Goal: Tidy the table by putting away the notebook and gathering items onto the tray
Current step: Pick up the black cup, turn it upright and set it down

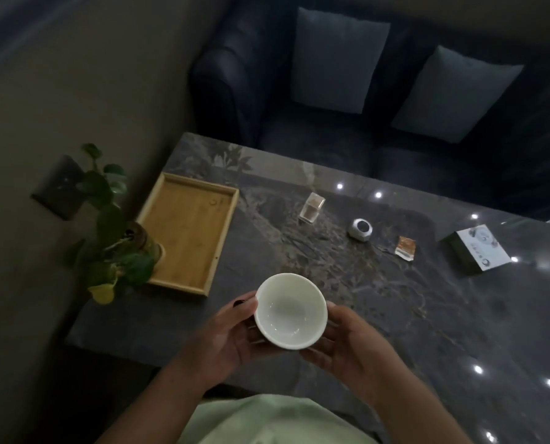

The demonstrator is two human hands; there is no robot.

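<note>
Both hands at the near edge of the bench (379, 315), cupped round a white bowl (291, 310) — left hand (232, 334) with thumb against the left rim and fingers curled beneath, right hand (347, 344) with fingers curled under the right side. Held clear of the bench top, mouth up, plain white inside.

Wooden tray (187, 232) at the far left, long side running along the bench's left edge. Lies well apart from the bowl, with open stone between the two. At the tray's near-left corner, a leafy plant (116, 238) in a glass jar, leaves overhanging the tray's rim and the bench edge; on the tray or just beside it, cannot tell.

Across the middle, in a loose row toward the right: a small clear box (312, 208) with brown contents, upright; a round silver object (360, 227); a small brown packet (406, 248), lying flat. Near the right edge, a dark box with a white printed top (478, 249). All apart from one another — room around each.

Beyond the far edge, a dark sofa (235, 100) with two pale cushions (337, 59).
</note>
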